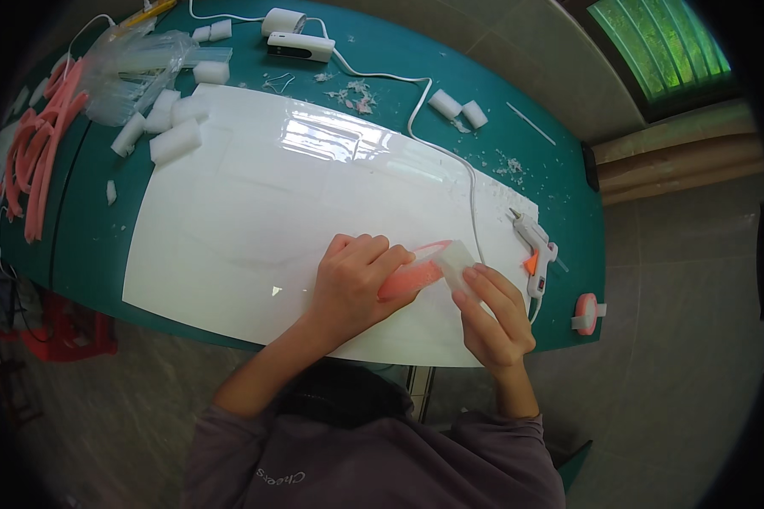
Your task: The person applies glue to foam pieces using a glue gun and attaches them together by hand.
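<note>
In front of me, above the white board point(229, 212), my left hand point(356, 271) is closed around a pink foam ring point(412, 278), whose left part is hidden by the fingers. My right hand point(497, 318) pinches a white foam block point(457, 261) between thumb and fingers. The block's left end touches the right side of the ring. Just beyond my right hand, a white hot glue gun point(532, 242) with an orange trigger lies along the board's right edge.
White foam blocks point(176, 142) sit at the board's far left corner, near pink foam strips point(42, 153) and a clear plastic bag point(136, 72). A white cable point(420, 102) crosses the board. Another pink ring point(586, 314) with white pieces lies at the green table's right edge.
</note>
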Motion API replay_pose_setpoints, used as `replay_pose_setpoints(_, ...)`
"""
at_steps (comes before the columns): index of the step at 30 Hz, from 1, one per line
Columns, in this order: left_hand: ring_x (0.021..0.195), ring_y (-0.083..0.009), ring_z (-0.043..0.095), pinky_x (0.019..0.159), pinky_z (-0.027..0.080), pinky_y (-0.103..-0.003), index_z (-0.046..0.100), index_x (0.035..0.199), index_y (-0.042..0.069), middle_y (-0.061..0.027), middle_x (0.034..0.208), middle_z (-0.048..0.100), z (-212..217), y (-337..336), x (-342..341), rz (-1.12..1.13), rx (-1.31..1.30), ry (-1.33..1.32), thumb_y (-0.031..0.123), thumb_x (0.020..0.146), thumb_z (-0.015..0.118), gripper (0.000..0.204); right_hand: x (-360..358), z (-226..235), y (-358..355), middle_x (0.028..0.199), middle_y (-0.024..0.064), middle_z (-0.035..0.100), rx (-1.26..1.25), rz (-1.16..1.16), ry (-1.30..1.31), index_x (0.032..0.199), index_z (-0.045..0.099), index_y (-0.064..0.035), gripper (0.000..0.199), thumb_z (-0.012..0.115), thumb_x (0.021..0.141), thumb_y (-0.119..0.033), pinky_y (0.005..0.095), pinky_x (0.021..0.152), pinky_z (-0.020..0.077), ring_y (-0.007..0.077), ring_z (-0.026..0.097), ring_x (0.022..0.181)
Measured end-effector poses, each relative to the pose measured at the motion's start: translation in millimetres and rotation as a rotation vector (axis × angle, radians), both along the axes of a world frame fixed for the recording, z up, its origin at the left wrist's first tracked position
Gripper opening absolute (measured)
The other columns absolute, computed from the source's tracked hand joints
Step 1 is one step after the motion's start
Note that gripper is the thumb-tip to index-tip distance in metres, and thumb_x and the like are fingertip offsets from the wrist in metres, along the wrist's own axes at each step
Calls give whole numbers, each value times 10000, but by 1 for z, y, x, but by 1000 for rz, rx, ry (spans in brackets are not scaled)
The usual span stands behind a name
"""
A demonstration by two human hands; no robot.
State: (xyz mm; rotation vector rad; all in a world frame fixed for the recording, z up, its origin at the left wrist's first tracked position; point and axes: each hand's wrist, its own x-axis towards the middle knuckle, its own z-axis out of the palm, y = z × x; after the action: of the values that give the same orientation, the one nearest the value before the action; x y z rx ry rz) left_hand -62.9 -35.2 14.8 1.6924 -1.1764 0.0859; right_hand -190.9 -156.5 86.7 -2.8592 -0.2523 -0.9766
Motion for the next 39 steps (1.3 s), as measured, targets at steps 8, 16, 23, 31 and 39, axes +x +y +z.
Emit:
replay_pose_setpoints(8, 597, -180, 493, 588, 347, -306, 581, 768, 101, -11, 637, 479, 1, -1, -1, 32, -41, -26, 171, 597, 724, 234, 1, 4, 6, 959, 145, 615, 128, -37, 49, 918, 613, 35, 332, 627, 598, 125, 317, 707, 504, 273, 581, 869)
replay_pose_setpoints(16, 612, -187, 496, 603, 355, -306, 591, 800, 95, -22, 658, 480, 0, 1, -2, 12, -23, -25, 176, 590, 727, 263, 1, 3, 10, 966, 131, 620, 107, -44, 49, 920, 614, 31, 308, 636, 619, 95, 300, 700, 499, 266, 583, 848)
replay_pose_setpoints(23, 643, -184, 501, 630, 358, -317, 562, 818, 103, -20, 683, 475, -1, 1, -1, -13, -20, -32, 224, 633, 699, 260, 1, 2, 11, 961, 127, 622, 133, -67, 61, 935, 613, 36, 336, 623, 608, 112, 301, 695, 497, 265, 582, 852)
replay_pose_setpoints(31, 637, -194, 508, 622, 364, -314, 596, 820, 91, -24, 690, 499, -2, 1, -1, -15, -22, -46, 175, 570, 731, 296, 0, 4, 12, 984, 126, 609, 127, -70, 111, 943, 608, 39, 333, 615, 617, 108, 311, 699, 489, 265, 573, 862)
replay_pose_setpoints(39, 646, -199, 508, 622, 361, -315, 592, 835, 86, -29, 697, 498, -2, 1, -1, -32, -20, -46, 185, 593, 719, 291, -3, 7, 10, 970, 128, 604, 139, -67, 165, 935, 604, 41, 328, 602, 615, 113, 318, 706, 486, 271, 572, 857)
